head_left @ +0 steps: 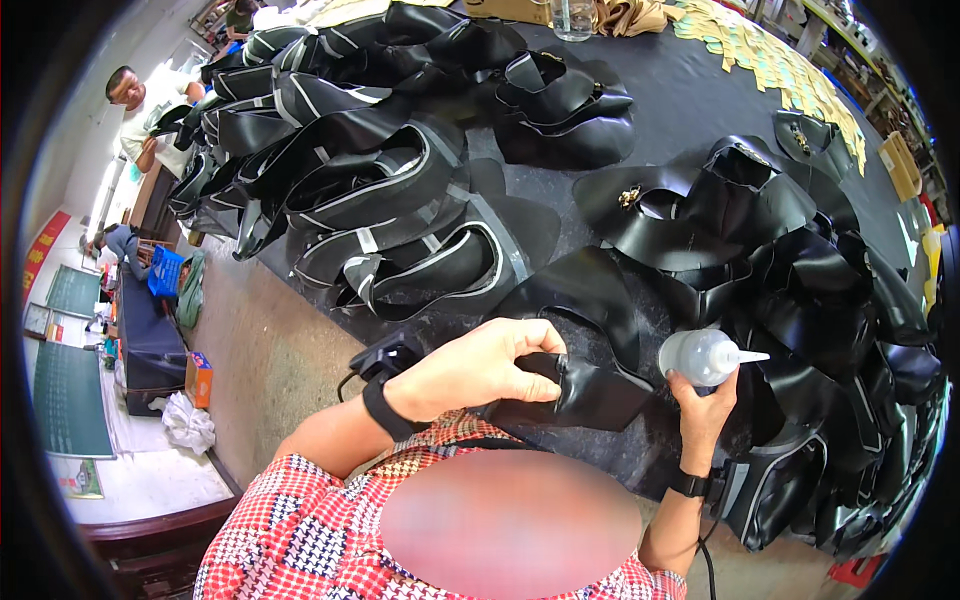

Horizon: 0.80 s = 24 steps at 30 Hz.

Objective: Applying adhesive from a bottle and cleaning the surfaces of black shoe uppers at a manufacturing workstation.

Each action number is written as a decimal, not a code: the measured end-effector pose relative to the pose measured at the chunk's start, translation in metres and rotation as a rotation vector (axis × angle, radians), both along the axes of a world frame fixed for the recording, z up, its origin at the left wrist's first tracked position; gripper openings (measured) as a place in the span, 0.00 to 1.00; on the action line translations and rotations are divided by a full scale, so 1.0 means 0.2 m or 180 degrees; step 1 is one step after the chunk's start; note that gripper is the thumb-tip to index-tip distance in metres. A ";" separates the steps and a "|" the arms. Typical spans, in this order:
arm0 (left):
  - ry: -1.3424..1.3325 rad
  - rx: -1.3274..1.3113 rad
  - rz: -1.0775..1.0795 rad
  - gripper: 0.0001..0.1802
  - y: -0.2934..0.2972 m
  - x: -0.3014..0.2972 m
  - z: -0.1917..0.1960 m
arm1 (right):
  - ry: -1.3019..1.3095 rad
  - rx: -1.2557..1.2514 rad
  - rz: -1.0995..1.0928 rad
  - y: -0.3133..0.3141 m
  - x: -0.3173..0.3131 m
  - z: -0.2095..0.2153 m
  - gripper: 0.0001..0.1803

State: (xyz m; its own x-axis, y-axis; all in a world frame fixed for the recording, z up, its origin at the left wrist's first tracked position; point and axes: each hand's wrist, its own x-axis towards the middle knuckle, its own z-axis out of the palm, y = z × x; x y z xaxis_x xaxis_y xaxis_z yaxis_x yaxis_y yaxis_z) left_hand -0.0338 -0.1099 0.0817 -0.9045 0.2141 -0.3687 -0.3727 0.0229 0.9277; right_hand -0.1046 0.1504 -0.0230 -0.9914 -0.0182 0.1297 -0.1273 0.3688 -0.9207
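My left hand (490,368) pinches the edge of a glossy black leather-like piece (605,395) between thumb and fingers, at the near edge of the table. The piece is curved and partly folded, and another part (575,290) of black material lies just beyond it. In my right hand (703,410) is a translucent squeeze bottle (698,357), wrapped by thumb and fingers. Its pointed white nozzle is tilted toward the right, apart from the black piece. Clear or whitish contents show faintly through the bottle. What lies under my left fingers is hidden.
Black pieces with pale edging (440,265) are heaped at the left, more black pieces (800,270) at the right. Yellowish pieces (775,60) line the far right edge near a clear jar (572,18). A person (165,130) stands at the far left.
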 end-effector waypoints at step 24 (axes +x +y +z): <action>0.0389 -0.0719 -0.0146 0.12 -0.30 0.01 0.27 | -0.0095 0.0130 -0.0759 0.06 0.24 -0.01 0.35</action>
State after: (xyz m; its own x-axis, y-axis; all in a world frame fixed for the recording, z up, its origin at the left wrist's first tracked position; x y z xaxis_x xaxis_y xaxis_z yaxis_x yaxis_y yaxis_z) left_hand -0.0326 -0.1702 0.1353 -0.9366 0.1806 -0.3004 -0.2520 0.2488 0.9352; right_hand -0.0559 0.1617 -0.0255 -0.9716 0.2124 0.1043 -0.0051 0.4221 -0.9066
